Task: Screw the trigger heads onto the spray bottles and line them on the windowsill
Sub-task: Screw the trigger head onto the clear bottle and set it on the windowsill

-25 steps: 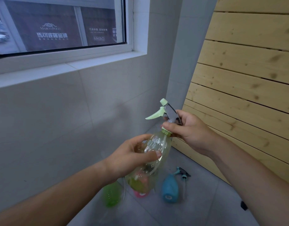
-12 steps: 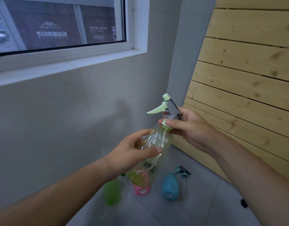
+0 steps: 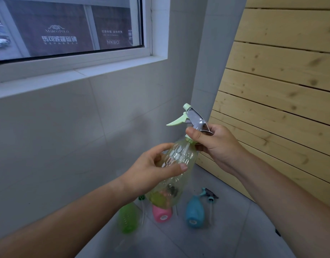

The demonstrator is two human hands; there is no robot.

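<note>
Windowsill [image 3: 82,79]: white ledge, upper left, under the window; no bottle on it in view.

Left hand [image 3: 153,170]: fingers wrapped around the belly of the clear bottle [image 3: 179,164], thumb across the near face. Grip closed, steadying.

Clear bottle: held in the air between the two hands, well below the sill and to its right. Long axis tilted, base low and toward the person, neck high and away to the right. Neck end lies nearer the right hand, base end nearer the left.

Trigger head [image 3: 193,119]: pale green lever and grey body, seated on the bottle neck in line with that axis, nozzle and lever pointing left toward the wall. Dip tube visible inside the neck.

Right hand [image 3: 218,144]: thumb and fingers pinched around the green collar [image 3: 189,139] at the base of the head. Grip closed. How far the collar is threaded cannot be told.

Judgement: turning must run about the tilted axis, right hand twisting the collar, left hand holding the body against it.

Floor items, left to right: green bottle [image 3: 127,217], pink bottle [image 3: 162,215], blue bottle [image 3: 194,211], all lying down; a loose teal head [image 3: 209,194] just beside the blue one.

Plank wall [image 3: 281,90]: far right.
</note>
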